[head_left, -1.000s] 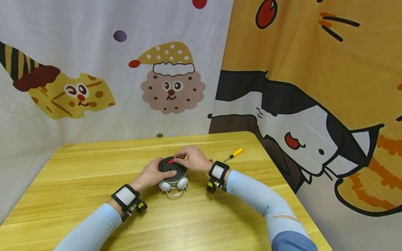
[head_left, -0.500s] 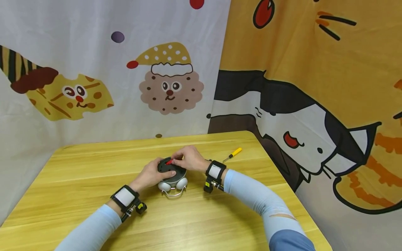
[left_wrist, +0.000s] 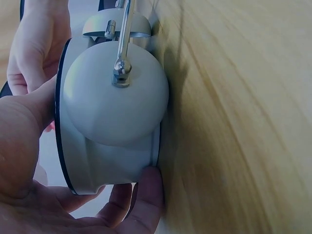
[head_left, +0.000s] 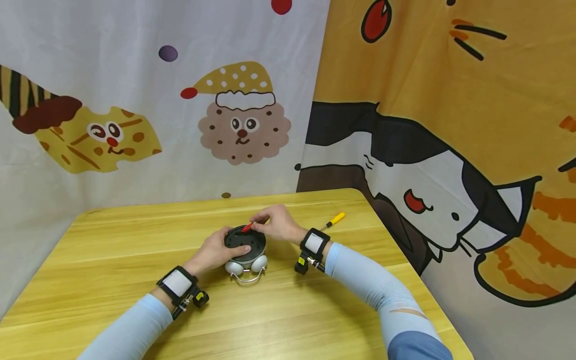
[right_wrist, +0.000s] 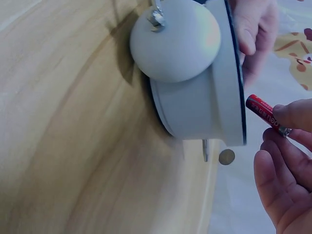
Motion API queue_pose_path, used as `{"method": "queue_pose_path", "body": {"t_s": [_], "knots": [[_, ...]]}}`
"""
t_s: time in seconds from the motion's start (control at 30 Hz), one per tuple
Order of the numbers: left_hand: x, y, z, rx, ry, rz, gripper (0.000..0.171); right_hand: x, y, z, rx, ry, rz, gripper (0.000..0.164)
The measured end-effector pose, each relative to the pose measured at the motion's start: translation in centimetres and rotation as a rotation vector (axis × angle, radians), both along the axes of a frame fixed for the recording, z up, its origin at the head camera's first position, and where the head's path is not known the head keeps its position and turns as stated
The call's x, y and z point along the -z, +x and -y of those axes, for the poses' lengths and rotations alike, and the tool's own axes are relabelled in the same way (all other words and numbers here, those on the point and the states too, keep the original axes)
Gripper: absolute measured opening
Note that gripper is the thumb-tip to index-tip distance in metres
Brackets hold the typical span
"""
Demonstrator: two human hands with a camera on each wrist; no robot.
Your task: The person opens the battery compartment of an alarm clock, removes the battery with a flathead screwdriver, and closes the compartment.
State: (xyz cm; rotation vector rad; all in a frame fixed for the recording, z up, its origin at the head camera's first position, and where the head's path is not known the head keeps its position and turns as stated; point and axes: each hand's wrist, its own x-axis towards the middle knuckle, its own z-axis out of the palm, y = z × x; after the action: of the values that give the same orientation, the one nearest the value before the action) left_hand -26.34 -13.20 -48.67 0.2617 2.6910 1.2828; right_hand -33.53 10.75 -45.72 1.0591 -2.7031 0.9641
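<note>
A white twin-bell alarm clock (head_left: 245,245) lies face down on the table, its black back up and its bells toward me. My left hand (head_left: 218,251) grips the clock's left side, thumb over the back and fingers round the rim, as the left wrist view shows of the white case (left_wrist: 112,163). Between the thumb and fingers of my right hand (head_left: 279,223) is a red battery (right_wrist: 263,111), pinched near its metal end. In the right wrist view the battery is tilted and stands just off the clock's back edge. The battery opening's inside cannot be made out.
A screwdriver (head_left: 335,220) with a yellow handle lies on the wooden table (head_left: 315,310), to the right beyond my right wrist. Printed curtains (head_left: 148,185) hang behind the table's far edge and along its right side.
My right hand has drawn the red battery up and slightly right, away from the clock's back. The left hand keeps its grip and the clock stays in place.
</note>
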Motion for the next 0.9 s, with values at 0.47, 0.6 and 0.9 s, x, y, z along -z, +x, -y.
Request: {"method": "queue_pose_path", "body": {"t_s": [0.47,0.6,0.9], "knots": [[-0.1,-0.2,0.0,-0.004,-0.005,0.01,0.092,-0.6,-0.7,-2.4,0.09,-0.053,0.047,0.022],[-0.1,-0.3,0.0,-0.003,-0.008,0.018,0.096,-0.5,-1.0,-3.7,0.124,-0.069,0.081,0.023],[0.1,-0.1,0.2,-0.011,-0.006,0.038,0.102,0.3,-1.5,-6.5,0.2,-0.083,0.088,0.026]]}}
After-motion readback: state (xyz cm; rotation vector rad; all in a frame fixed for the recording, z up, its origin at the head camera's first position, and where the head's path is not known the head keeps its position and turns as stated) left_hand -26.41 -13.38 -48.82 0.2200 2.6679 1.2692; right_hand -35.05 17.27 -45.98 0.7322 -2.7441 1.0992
